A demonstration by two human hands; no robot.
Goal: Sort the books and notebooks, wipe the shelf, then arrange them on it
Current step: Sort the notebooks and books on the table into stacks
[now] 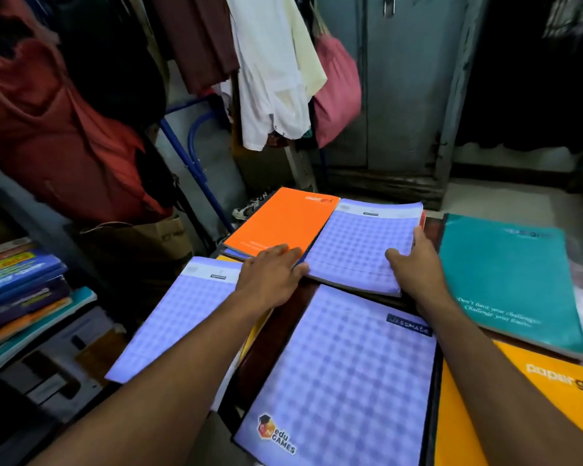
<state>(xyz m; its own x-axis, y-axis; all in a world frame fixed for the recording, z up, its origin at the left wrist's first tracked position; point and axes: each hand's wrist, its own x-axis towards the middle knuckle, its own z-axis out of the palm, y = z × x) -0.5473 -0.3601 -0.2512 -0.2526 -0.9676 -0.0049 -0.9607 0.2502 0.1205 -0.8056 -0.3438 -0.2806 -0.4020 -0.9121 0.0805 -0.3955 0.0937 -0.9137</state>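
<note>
Far lilac checked notebook (360,250) lies at mid-far of the spread, its left edge overlapping the orange notebook (283,220). Right hand (414,264) grips its right edge, thumb on the cover, fingers curled over the side. Left hand (270,274) rests flat with fingers straight at its near-left corner, partly on the orange cover. Two more lilac notebooks lie nearer: one at left (175,317), a large one in the near centre (347,375). Teal notebook (509,280) and yellow notebook (532,408) lie to the right. Stacked books (21,284) sit at far left. Judgement: sorting step in hand; shelf not yet wiped. Next move likely calls for lifting this notebook onto a matching lilac one, edges squared.
</note>
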